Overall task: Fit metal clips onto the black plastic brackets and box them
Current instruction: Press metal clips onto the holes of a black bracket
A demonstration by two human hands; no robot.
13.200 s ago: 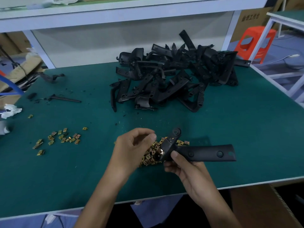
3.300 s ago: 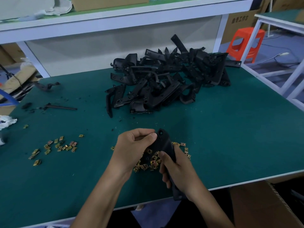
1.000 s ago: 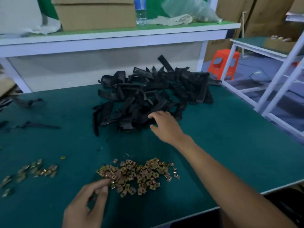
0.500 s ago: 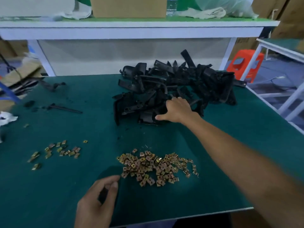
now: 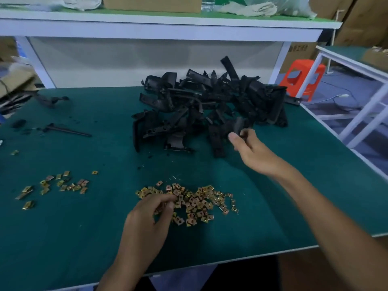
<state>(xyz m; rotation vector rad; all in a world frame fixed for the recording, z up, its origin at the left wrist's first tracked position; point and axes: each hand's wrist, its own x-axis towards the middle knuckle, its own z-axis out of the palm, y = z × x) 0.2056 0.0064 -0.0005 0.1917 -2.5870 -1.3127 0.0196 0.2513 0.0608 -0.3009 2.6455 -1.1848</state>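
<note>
A big heap of black plastic brackets [image 5: 210, 106] lies at the back middle of the green table [image 5: 294, 185]. My right hand [image 5: 249, 150] grips one black bracket [image 5: 222, 133] by its end at the heap's front edge, pinched between thumb and fingers. Nearer to me a pile of gold metal clips [image 5: 197, 202] is spread on the table. My left hand [image 5: 151, 215] has its curled fingertips in the left side of that pile, pinching at clips; whether one is held I cannot tell.
A smaller scatter of gold clips [image 5: 56, 185] lies at the left. A thin black tool [image 5: 67, 131] and bracket scraps [image 5: 50, 100] sit at the far left. A white shelf [image 5: 159, 28] overhangs the back. An orange stool [image 5: 302, 78] stands beyond the table's right edge.
My right hand has closed on a bracket and drawn it toward me out of the heap. My left hand has moved forward from the table's near edge into the clip pile.
</note>
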